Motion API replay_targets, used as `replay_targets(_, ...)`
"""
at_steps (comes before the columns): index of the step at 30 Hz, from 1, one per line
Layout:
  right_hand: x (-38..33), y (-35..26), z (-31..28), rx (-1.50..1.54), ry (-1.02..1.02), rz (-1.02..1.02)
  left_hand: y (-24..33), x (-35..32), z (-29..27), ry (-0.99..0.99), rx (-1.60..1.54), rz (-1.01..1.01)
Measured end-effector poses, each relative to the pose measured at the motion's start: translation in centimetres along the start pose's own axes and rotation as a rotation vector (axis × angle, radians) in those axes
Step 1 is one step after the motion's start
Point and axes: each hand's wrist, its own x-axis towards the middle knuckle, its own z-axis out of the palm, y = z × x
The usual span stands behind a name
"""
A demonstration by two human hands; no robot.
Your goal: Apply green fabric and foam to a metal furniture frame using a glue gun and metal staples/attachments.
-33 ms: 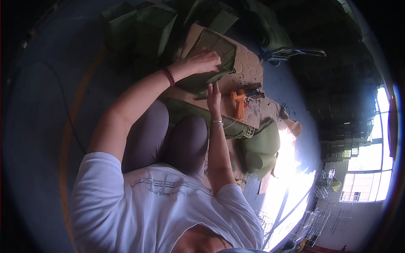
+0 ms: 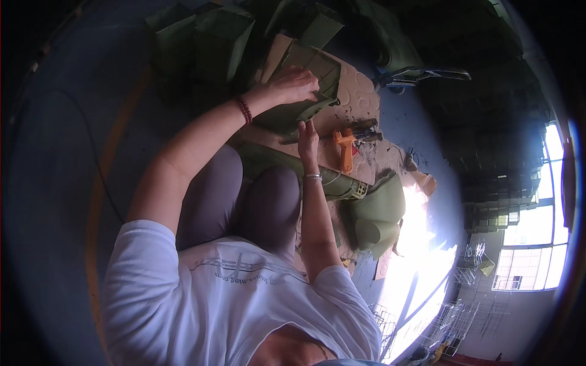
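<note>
A green open-topped box (image 2: pixel 323 67) of stiff sheet material, with darker edges, lies tilted in front of my knees. My left hand (image 2: pixel 296 84) reaches over it with curled fingers; whatever is between them is hidden. At the box's near lower edge, my right hand (image 2: pixel 309 141) pinches the rim between thumb and fingers. An orange glue gun (image 2: pixel 346 151) lies just right of my right hand, its dark front end pointing away to the right.
Brown cardboard (image 2: pixel 360 91) lies under the work. Rolled green sheets (image 2: pixel 378 210) rest at the right, and a long green piece (image 2: pixel 274 161) crosses beyond my knees. More green boxes (image 2: pixel 223 36) stand at the far left. A cable (image 2: pixel 97 155) runs over the floor.
</note>
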Motion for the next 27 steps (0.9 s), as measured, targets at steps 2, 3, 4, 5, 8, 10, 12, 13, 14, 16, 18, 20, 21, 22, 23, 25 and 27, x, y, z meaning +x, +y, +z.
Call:
replay_targets(2,-0.1,0.5,-0.1,-0.053,0.043,-0.019,-1.2,0.6,0.4,-0.083,-0.045,-0.163)
replay_targets(3,0.0,0.2,-0.9,-0.016,0.146,-0.013,-1.0,1.7,-0.5,-0.167,-0.09,-0.326)
replay_targets(4,0.2,0.1,-1.7,0.021,0.248,-0.008,-1.0,2.4,-1.7,-0.246,-0.216,-0.474)
replay_targets(5,1.1,1.3,-3.0,-0.047,0.383,-0.101,-1.0,3.2,-2.7,-0.238,-0.216,-0.547)
replay_targets(8,2.7,-1.0,-5.1,-0.376,0.747,-0.394,-3.8,-0.2,-2.5,0.006,-0.825,-0.897)
replay_targets(10,2.7,-0.7,-6.2,-0.125,0.851,-0.144,-2.4,-2.6,-2.2,0.119,-0.878,-1.023)
replay_targets(12,2.4,1.8,-6.9,0.258,0.733,-0.027,-2.7,-4.7,-2.0,0.249,-0.923,-1.141)
replay_targets(13,2.3,3.5,-6.7,0.634,0.587,0.087,-3.6,-6.4,-0.9,0.267,-1.077,-1.187)
replay_targets(14,2.0,6.5,-6.3,0.794,0.497,0.141,-4.2,-7.7,0.3,0.279,-1.242,-1.226)
replay_targets(16,1.1,9.2,-4.3,0.756,0.516,0.195,-5.9,-10.1,2.0,0.323,-1.28,-1.322)
replay_targets(18,0.7,11.2,-2.9,0.72,0.531,0.246,-7.4,-11.5,2.6,0.373,-1.314,-1.416)
replay_targets(20,0.5,13.1,-1.5,0.688,0.437,0.511,-8.5,-12.5,2.6,0.387,-1.41,-1.474)
replay_targets(21,0.4,15.1,-1.4,0.687,0.452,0.513,-8.2,-11.9,2.9,0.372,-1.418,-1.469)
replay_targets(22,0.3,17.8,-2.1,1.042,0.363,0.322,-7.4,-10.8,3.4,0.381,-1.42,-1.467)
replay_targets(23,0.3,20.3,-3.3,1.375,0.258,0.102,-6.5,-9.7,3.9,0.389,-1.426,-1.462)
replay_targets(25,1.7,20.7,-4.7,0.536,0.281,0.184,-5.5,-9.1,4.1,0.376,-1.256,-1.369)
replay_targets(27,3.2,14.8,-2.2,1.603,0.533,0.789,-5.6,-10.8,2.0,0.402,-1.016,-1.316)
